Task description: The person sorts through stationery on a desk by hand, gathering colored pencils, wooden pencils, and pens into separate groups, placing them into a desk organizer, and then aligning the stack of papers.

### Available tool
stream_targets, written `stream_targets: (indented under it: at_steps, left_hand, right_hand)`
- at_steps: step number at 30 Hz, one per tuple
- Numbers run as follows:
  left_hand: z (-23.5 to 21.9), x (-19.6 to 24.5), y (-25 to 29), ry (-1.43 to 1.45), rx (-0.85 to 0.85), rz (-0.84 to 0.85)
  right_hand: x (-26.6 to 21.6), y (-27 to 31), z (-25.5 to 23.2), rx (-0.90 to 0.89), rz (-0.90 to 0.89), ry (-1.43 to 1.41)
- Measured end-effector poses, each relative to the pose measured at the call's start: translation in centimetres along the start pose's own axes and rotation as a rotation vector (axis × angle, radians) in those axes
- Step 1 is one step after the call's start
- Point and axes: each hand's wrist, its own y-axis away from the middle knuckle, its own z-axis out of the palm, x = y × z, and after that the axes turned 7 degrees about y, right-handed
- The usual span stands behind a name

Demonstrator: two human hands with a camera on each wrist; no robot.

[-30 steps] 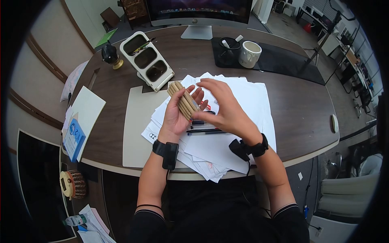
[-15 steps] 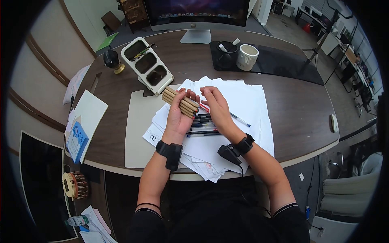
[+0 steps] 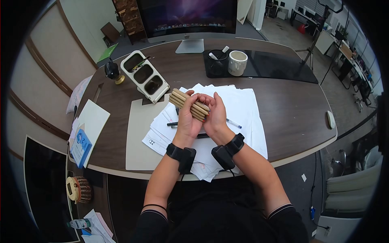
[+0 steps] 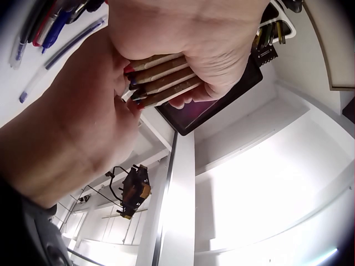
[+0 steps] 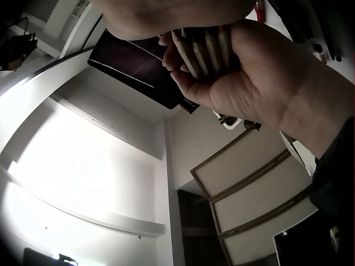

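Note:
A bundle of wooden coloured pencils (image 3: pixel 181 100) lies slanted in my left hand (image 3: pixel 189 121), thumb over it and fingers curled beneath. Their coloured points face my right hand (image 3: pixel 216 115), whose cupped palm stands right at the tips with its fingers meeting those of the left. In the left wrist view, red and dark tips of the pencils (image 4: pixel 166 83) come up against the right palm (image 4: pixel 83 116). Both hands are above loose white papers (image 3: pixel 247 109). Several pens lie below, partly hidden by the hands; one clear pen (image 3: pixel 234 123) shows to the right.
A white three-compartment organizer (image 3: pixel 142 75) tilts at the back left, a pencil in its top opening. Behind stand a black pen cup (image 3: pixel 218 62), a mug (image 3: pixel 238 63) and a monitor (image 3: pixel 186 18). A blue box (image 3: pixel 82 146) is at the left edge, a mouse (image 3: pixel 330 120) at the right.
My right hand has come left from beside the bundle up to the pencil tips. My left hand has shifted right with the pencils, which have turned to point more rightward.

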Motion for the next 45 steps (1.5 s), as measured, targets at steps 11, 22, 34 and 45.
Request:
stream_targets:
  at_steps: [11,22,34,45]
  left_hand:
    - [-0.1,-1.4,1.5,-0.079,0.000,-0.079]
    - [-1.6,2.3,-1.6,0.032,-0.023,-0.203]
    - [-4.2,14.6,-13.0,0.208,0.165,-0.107]
    - [-6.4,17.0,-15.2,0.285,0.167,-0.138]
  right_hand:
    - [-1.2,1.8,1.0,0.080,-0.004,0.022]
    - [-2.6,0.9,-1.1,0.015,-0.086,0.107]
    - [-8.2,-0.1,-8.4,-0.017,-0.108,0.238]
    - [-7.9,0.0,-8.6,-0.077,-0.091,0.298]
